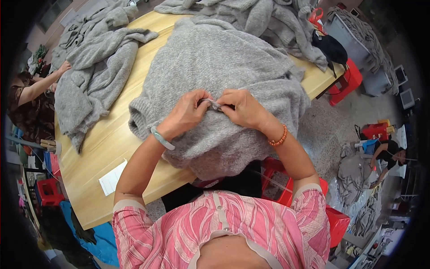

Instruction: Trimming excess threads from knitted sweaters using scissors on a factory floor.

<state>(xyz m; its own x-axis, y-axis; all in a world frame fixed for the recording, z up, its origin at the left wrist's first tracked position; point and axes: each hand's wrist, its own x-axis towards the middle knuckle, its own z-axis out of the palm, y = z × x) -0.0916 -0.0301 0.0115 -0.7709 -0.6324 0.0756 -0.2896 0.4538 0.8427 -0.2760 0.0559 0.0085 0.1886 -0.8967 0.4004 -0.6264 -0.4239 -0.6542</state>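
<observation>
A grey knitted sweater [215, 58] lies spread over the wooden table in front of me, its lower part hanging over the near edge toward my lap. My left hand [190, 109] pinches a small fold of the knit between thumb and fingers. Close beside it, my right hand [242, 106] grips the same fold, so the bit of fabric [214, 104] is raised between both hands. Fingertips partly hide what is in the pinch. A ribbed cuff [138, 119] of the sweater sticks out at the left.
More grey knits [101, 67] are heaped at the table's left, where a co-worker's hand [65, 67] touches them. Another pile [264, 22] lies at the far side by a black bag [330, 48]. White paper [112, 178] rests near the front edge. Red stools [347, 83] stand around.
</observation>
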